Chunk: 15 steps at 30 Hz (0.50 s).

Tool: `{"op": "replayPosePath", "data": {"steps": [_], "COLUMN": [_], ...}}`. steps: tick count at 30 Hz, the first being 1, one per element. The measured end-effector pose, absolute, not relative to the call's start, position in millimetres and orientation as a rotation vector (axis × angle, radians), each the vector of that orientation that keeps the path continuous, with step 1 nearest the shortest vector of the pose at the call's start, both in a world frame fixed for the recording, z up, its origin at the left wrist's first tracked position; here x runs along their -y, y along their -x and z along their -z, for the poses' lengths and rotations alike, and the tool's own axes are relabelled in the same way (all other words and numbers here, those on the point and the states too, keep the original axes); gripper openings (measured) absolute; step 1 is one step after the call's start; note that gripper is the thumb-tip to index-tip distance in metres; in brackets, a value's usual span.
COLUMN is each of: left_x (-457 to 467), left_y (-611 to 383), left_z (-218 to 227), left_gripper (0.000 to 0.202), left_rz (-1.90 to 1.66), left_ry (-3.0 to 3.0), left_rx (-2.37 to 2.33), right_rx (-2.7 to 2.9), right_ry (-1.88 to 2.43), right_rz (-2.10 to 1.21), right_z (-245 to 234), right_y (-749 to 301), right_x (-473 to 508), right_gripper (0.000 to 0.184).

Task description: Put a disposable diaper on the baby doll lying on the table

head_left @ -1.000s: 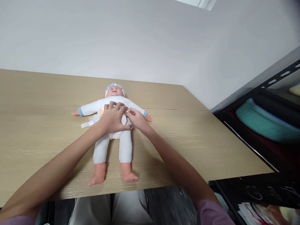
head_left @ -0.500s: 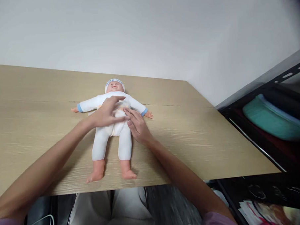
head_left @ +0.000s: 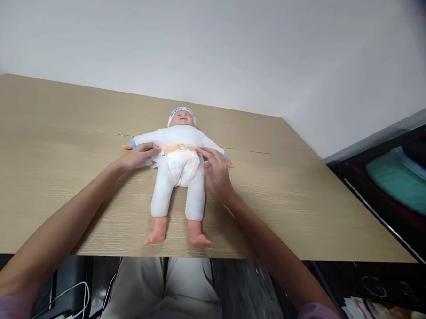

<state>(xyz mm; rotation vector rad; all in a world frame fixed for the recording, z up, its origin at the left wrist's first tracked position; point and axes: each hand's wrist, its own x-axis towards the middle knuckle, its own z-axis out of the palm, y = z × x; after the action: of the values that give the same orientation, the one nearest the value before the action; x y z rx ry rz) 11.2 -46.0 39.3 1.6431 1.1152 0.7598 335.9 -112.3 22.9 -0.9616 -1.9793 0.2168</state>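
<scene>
A baby doll [head_left: 195, 193] lies on its back on the wooden table, in a white suit with blue cuffs and a white headband with lettering. Round its hips is a white diaper [head_left: 183, 166] with an orange patterned waistband. My left hand [head_left: 140, 155] is closed on the diaper's side flap at the left, the fingers bent together and white material showing beneath them. At the right end of the waistband rests my right hand [head_left: 217, 173], fingers stretched and touching the diaper's edge, the thumb near the doll's hip.
The wooden table [head_left: 288, 198] runs to a white wall [head_left: 158, 44] behind. A dark shelf with a teal item [head_left: 404, 181] stands at the right. Papers [head_left: 360, 308] lie below it. A white cable [head_left: 86, 296] hangs at the lower left, near my legs.
My hands have moved apart from the middle of the diaper to its two sides, so its front now shows. The view has shifted, putting the doll further right in the picture.
</scene>
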Motion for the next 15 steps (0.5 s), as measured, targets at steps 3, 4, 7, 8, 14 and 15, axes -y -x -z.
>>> {"op": "replayPosePath", "data": {"steps": [3, 4, 7, 8, 14, 15], "left_x": [44.7, 44.8, 49.7, 52.8, 68.3, 68.2], "left_y": [-10.9, -9.8, -4.8, -2.7, 9.6, 11.5], "left_z": [-33.2, -30.9, -25.0, -23.6, -20.2, -20.7], "left_gripper": [0.048, 0.046, 0.039, 0.038, 0.043, 0.043], "left_rz": [-0.859, -0.904, -0.982, -0.962, -0.545, -0.483], "left_ry": [-1.656, -1.7, -1.953, -2.059, -2.332, -2.333], "left_rx": [-1.123, -1.172, -1.442, -1.533, -1.888, -1.895], "right_rx": [1.965, 1.986, 2.115, 2.177, 2.547, 2.581], "right_ry": [0.975, 0.971, 0.941, 0.937, 1.073, 1.118], "right_rz": [-0.132, -0.104, -0.053, -0.046, 0.012, 0.019], "right_z": [-39.6, -46.4, -68.0, -74.8, -93.8, -93.4], "right_y": [-318.5, -310.3, -281.7, -271.9, -231.3, -228.4], "right_x": [114.3, 114.5, 110.8, 108.0, 81.7, 78.0], "right_gripper": [0.043, 0.04, 0.032, 0.03, 0.03, 0.031]}}
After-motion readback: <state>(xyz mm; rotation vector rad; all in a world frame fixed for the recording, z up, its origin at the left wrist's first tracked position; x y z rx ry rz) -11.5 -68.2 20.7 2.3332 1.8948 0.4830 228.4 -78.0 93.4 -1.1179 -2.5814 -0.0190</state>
